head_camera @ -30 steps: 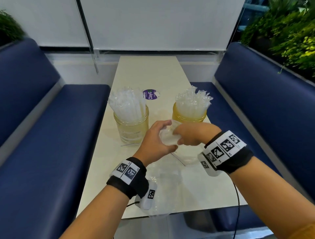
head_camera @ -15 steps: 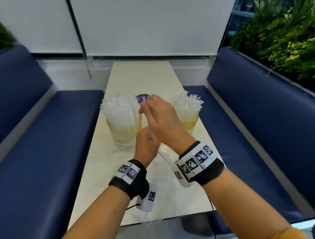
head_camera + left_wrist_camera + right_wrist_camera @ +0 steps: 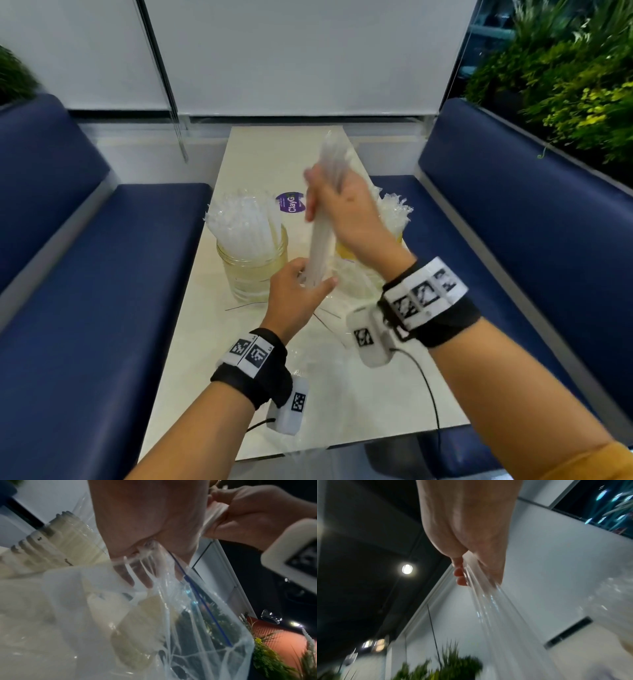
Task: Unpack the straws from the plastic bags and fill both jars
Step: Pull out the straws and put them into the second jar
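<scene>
Above the middle of the table, one bundle of clear straws is held nearly upright by two hands. The right hand is closed around the upper half of the bundle, fingers curled about it. The left hand is closed around the mouth of one clear plastic bag, from which the bundle's lower end emerges.

Two glass jars are counted. The left jar, at 10 o'clock from the left hand, is packed with upright straws. The right jar, at 2 o'clock, is also filled and is largely obstructed by the right hand and wrist.

One purple sticker is partly covered at 12 o'clock. Two blue benches flank the table.
</scene>
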`<state>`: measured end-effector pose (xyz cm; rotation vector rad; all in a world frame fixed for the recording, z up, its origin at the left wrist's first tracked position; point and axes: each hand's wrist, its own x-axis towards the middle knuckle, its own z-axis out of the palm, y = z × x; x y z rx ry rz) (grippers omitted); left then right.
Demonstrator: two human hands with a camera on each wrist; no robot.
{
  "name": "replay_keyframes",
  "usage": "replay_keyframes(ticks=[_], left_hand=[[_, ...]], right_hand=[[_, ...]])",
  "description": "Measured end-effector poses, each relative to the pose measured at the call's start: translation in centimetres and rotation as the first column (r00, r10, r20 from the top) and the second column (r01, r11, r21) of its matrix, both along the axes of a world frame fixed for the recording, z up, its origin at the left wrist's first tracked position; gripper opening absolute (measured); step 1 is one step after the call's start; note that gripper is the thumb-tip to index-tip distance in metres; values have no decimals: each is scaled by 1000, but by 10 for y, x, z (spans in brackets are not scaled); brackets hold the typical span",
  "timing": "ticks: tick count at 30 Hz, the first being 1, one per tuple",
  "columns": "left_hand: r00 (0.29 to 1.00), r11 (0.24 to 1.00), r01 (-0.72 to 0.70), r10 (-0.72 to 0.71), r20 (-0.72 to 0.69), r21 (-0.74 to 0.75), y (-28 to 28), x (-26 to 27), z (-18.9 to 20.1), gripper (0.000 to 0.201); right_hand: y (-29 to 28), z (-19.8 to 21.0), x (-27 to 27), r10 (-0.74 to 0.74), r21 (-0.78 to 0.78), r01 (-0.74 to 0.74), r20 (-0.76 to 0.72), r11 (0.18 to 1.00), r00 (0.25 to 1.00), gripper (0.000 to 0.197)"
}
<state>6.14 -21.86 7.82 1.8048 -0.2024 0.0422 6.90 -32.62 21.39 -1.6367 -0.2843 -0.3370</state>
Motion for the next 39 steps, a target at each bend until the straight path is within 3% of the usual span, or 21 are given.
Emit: replay_keyframes(ticks=[4,7,12,15,18,19,26,28,30,35,39], left_hand=[[999,998,27,-29,-40,-59,3,-2,-5,39],[999,999,23,-25,-44,-49,4,-2,-4,36],[1000,998,17,-18,-18,-55,2,4,2,31],[1000,999,6,-7,-7,-47,2,5,4,30],[1000,998,3,-3,-6,-61,4,6,3,29],[1000,998,2,-2,-1,-62,5,6,2,29],[1000,997,-10,10,3,-73,10,6,1,27],[1000,997,-13,13,2,-76,10,6,2,26],[1000,997,-9,10,3,-74,11,5,3,27],[1000,997,-13,13,8,-70,11,4,4,27],[1000,998,-17,18,9,-64,12,2,6,27]], right_hand=[[-47,59,27,-172,155,148,156,977,973,12],[-81,77,50,-317,210,270,232,940,920,10],[-103,49,85,-417,102,405,190,909,889,24],[-106,22,96,-370,-28,375,110,926,922,21],[-109,0,104,-351,-164,354,43,921,935,6],[-109,-4,106,-355,-183,353,25,917,935,10],[-114,22,112,-244,-58,247,57,967,968,20],[-115,18,111,-236,-128,235,5,964,972,20],[-115,-2,110,-264,-204,245,-71,948,962,18],[-117,-53,114,-316,-230,273,-177,934,932,11],[-117,-56,122,-459,-403,375,-133,835,878,22]])
